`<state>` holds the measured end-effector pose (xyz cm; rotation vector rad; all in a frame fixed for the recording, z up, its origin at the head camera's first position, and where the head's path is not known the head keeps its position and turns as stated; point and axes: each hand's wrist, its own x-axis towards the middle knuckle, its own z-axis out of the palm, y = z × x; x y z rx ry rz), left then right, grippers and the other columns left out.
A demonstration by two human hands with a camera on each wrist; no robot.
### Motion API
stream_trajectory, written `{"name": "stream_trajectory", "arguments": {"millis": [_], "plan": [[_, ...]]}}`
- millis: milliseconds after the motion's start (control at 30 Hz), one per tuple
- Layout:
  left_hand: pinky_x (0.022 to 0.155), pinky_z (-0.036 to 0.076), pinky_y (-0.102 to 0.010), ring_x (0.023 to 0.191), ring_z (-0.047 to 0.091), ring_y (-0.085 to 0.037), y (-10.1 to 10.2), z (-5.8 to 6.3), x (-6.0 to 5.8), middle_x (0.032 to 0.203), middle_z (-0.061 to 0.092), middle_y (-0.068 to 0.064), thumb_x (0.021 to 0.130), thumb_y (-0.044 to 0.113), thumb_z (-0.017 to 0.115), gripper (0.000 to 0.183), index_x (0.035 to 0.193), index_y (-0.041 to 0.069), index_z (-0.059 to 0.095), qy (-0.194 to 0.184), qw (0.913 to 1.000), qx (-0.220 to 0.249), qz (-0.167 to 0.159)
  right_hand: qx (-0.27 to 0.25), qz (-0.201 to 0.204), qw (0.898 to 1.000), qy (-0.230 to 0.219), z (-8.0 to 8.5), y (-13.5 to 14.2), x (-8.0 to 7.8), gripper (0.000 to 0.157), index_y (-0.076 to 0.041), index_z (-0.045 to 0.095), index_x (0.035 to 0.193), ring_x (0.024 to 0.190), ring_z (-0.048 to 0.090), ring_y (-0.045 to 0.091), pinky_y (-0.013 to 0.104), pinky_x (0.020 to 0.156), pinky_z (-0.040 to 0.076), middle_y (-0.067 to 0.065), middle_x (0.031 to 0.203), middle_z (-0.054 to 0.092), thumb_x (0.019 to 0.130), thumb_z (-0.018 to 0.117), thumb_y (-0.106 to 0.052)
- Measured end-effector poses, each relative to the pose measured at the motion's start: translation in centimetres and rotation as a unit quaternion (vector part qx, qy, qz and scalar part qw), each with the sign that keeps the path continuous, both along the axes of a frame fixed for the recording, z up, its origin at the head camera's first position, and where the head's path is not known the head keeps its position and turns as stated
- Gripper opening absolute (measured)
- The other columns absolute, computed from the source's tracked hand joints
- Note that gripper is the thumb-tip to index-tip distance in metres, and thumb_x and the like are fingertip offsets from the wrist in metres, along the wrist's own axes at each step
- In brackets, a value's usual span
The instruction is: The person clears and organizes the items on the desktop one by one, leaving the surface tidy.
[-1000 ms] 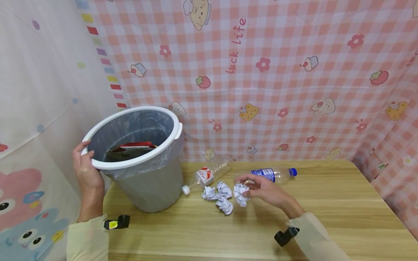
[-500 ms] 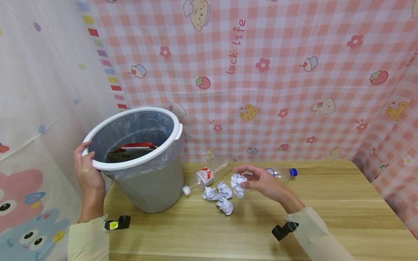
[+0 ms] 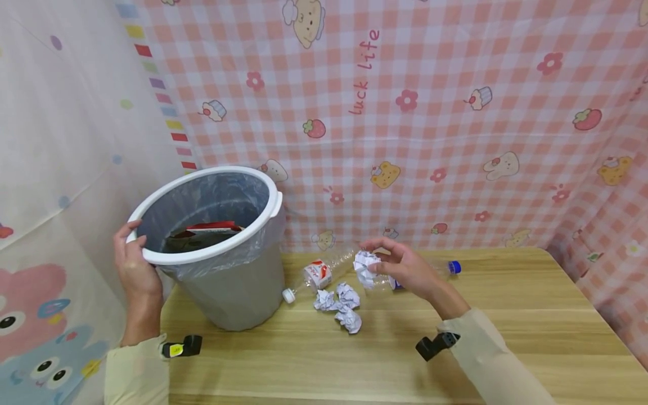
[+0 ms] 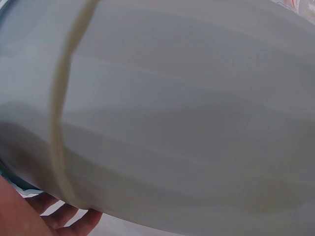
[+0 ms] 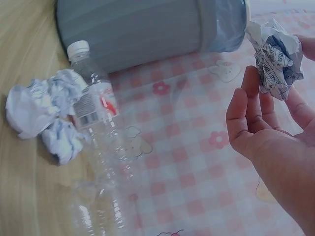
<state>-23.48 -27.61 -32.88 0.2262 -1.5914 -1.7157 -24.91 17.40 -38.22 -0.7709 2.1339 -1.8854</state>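
My left hand (image 3: 138, 269) grips the white rim of a grey trash can (image 3: 238, 295) at its left side, thumb over the edge. The can tilts on the table and has a plastic liner; red and dark items lie inside. My right hand (image 3: 407, 273) pinches a crumpled paper ball (image 3: 365, 268) between thumb and fingers, held above the table; print shows on it in the right wrist view. Several more crumpled paper balls (image 3: 348, 319) lie between the can and this hand. The left wrist view shows mostly the can's grey wall (image 4: 172, 108), with fingers at its lower edge.
Behind the paper balls lies a clear plastic bottle (image 3: 318, 274) with a white cap and red-white label. Another bottle, with a blue cap (image 3: 454, 267), lies partly hidden behind my right hand. A pink checked curtain (image 3: 405, 140) hangs behind the wooden table (image 3: 516, 337).
My right hand has lifted the paper ball up and slightly left, away from the table and the other balls. The left hand and the trash can have stayed in place.
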Motion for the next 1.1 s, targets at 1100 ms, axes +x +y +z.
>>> {"name": "stream_trajectory", "arguments": {"millis": [1100], "plan": [[0.088, 0.035, -0.024, 0.108, 0.049, -0.013, 0.0, 0.1, 0.0, 0.129, 0.052, -0.002, 0.099, 0.012, 0.032, 0.038, 0.127, 0.015, 0.057, -0.006, 0.9999, -0.012, 0.005, -0.016, -0.031, 0.999, 0.013, 6.4, -4.0, -1.1, 0.046, -0.015, 0.051, 0.139, 0.124, 0.051, 0.028, 0.043, 0.096, 0.047, 0.009, 0.133, 0.046, 0.094, 0.063, -0.015]]}}
